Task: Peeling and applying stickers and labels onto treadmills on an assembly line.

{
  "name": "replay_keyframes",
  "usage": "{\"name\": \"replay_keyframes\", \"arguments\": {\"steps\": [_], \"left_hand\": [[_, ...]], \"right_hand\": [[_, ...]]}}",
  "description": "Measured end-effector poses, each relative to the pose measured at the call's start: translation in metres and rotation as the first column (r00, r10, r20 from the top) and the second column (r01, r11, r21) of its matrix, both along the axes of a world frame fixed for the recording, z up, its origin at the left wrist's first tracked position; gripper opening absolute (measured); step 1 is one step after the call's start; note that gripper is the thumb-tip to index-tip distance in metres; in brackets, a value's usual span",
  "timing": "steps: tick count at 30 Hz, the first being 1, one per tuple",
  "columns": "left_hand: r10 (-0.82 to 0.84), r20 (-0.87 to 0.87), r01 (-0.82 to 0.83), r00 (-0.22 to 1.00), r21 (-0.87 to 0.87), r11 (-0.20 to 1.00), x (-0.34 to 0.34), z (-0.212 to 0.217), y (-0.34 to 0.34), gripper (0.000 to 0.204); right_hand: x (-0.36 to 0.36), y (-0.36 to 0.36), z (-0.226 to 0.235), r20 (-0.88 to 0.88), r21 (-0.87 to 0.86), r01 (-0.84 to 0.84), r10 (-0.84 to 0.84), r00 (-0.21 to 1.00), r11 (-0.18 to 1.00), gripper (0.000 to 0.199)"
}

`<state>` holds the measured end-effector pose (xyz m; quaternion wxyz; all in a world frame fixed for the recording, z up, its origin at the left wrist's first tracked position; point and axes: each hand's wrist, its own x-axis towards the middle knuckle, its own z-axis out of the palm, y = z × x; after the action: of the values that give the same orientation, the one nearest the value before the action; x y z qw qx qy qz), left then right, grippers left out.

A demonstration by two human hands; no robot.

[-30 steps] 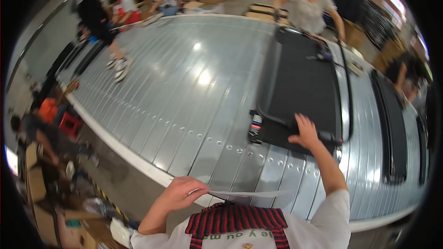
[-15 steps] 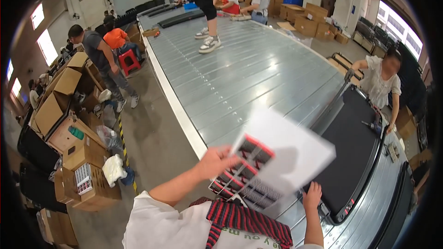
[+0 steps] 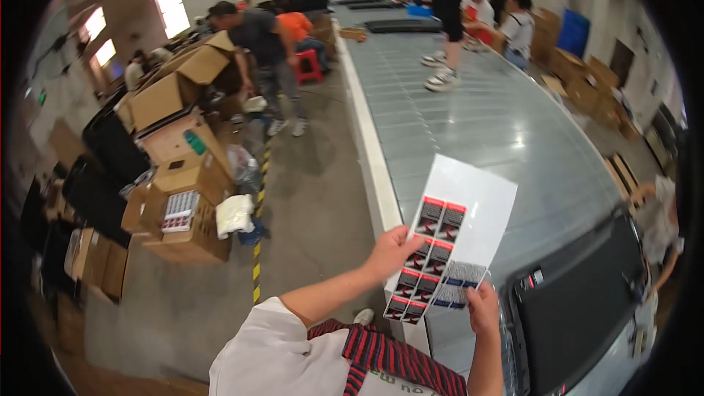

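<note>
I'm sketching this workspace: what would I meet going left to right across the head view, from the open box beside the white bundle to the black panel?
Open cardboard box → white bundle → yellow-and-black floor stripe → label sheet (left hand at its left edge, right hand at its lower right) → black panel.

Fine print lost: stickers (image 3: 440,257) on white sheet (image 3: 473,205) too small to read.
L hand (image 3: 394,253) has fingers pt. hidden behind sheet; R hand (image 3: 482,309) fingertips hard to tell, R forearm (image 3: 484,367) cut at btm edge. Black panel (image 3: 579,315) also runs out btm. Worker (image 3: 446,0) standing on metal table (image 3: 499,95) cropped up top; 2nd worker (image 3: 664,213), far R, blurred, pt. lost in dark rim.
</note>
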<state>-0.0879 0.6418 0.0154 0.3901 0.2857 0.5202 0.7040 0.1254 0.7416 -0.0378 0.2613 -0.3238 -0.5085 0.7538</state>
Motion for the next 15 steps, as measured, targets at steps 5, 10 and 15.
{"name": "replay_keyframes", "arguments": {"steps": [5, 10, 15], "left_hand": [[-0.011, 0.016, 0.012, 1.000, -0.013, 1.000, -0.016, -0.012, -0.028, 0.019], [-0.146, -0.015, 0.145, 0.989, -0.039, 0.989, -0.047, -0.003, -0.045, 0.033], [-0.049, -0.122, 0.050, 0.991, 0.002, 0.999, -0.104, -0.007, -0.067, 0.028]], "right_hand": [[-0.040, -0.006, 0.004, -0.180, -0.011, -0.066, 0.063, 0.982, 0.998, 0.027], [-0.080, -0.006, 0.012, 0.025, 0.238, -0.171, 0.170, 0.985, 0.956, 0.029], [-0.144, -0.019, 0.027, -0.067, 0.559, 0.228, -0.231, 0.971, 0.797, 0.037]]}}
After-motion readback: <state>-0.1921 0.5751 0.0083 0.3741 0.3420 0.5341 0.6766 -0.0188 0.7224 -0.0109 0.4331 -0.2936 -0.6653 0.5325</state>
